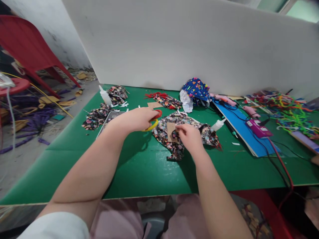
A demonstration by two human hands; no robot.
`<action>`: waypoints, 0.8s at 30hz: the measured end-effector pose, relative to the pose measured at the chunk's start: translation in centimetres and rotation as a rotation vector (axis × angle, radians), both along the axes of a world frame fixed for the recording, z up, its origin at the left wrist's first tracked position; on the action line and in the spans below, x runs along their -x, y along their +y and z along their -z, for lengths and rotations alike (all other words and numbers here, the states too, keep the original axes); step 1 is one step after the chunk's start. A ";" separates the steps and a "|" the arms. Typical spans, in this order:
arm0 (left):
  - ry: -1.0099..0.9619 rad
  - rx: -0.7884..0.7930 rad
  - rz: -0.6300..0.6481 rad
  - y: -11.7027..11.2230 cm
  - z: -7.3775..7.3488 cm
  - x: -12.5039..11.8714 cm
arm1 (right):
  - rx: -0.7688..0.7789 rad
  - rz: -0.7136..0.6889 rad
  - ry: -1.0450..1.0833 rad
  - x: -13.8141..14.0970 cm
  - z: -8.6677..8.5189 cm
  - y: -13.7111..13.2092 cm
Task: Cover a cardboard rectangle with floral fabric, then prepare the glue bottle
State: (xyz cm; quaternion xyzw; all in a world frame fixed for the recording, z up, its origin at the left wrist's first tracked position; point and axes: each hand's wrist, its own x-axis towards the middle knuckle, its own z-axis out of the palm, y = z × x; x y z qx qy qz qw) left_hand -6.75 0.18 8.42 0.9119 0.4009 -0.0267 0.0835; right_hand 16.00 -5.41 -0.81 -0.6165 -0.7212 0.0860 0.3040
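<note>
My left hand (136,119) is closed around the red and yellow handles of a pair of scissors (153,121) above the green table (139,169). My right hand (190,136) pinches a small brown cardboard piece (170,131) with a bit of floral cloth against it. Under that hand lies a crumpled dark floral fabric (179,132). The scissor blades are hidden behind my left hand.
A phone (109,119) and more floral scraps (96,117) lie left, with a white glue bottle (105,96) behind. A second glue bottle (218,125), blue fabric (195,88), a blue board (245,132), a pink glue gun (256,127) and pipe cleaners (286,106) lie right. A white wall panel (174,43) backs the table.
</note>
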 end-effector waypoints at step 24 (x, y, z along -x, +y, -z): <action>-0.019 -0.212 0.278 -2.9 6.8 -8.5 | 0.081 0.529 -0.127 -4.3 -0.3 1.6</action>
